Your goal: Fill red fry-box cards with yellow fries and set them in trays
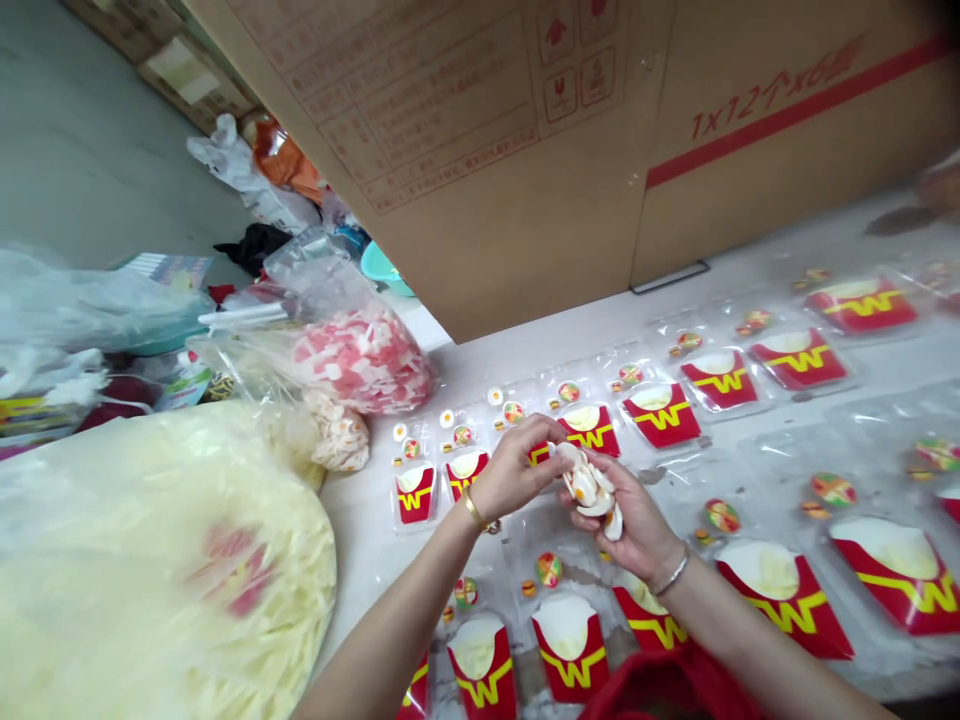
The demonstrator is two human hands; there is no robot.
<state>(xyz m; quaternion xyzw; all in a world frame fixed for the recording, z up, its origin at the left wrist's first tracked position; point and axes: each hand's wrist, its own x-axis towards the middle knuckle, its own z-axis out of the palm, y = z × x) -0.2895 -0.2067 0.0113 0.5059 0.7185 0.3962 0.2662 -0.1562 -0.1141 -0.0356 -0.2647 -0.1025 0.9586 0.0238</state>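
Observation:
A pile of small white toy fried eggs with orange yolks [591, 488] lies in my right hand [637, 520], its fingers curled around them. My left hand [514, 468], a gold bangle at its wrist, pinches a toy egg at the top edge of the pile. Below and around both hands are rows of clear plastic trays. Each nearby tray bears a red fries box with a yellow W [570, 655], a toy pizza [549, 570] and a tiny toy burger [529, 588]. In the far-left trays, a toy fried egg [447, 418] lies above the pizza.
A big cardboard box [510, 230] stands behind the tray rows. To the left are a large bag of pale yellow pieces [150, 580], a bag of pink-and-white pieces [367, 360] and a smaller bag of toy eggs [341, 435]. Plastic bags pile up farther back.

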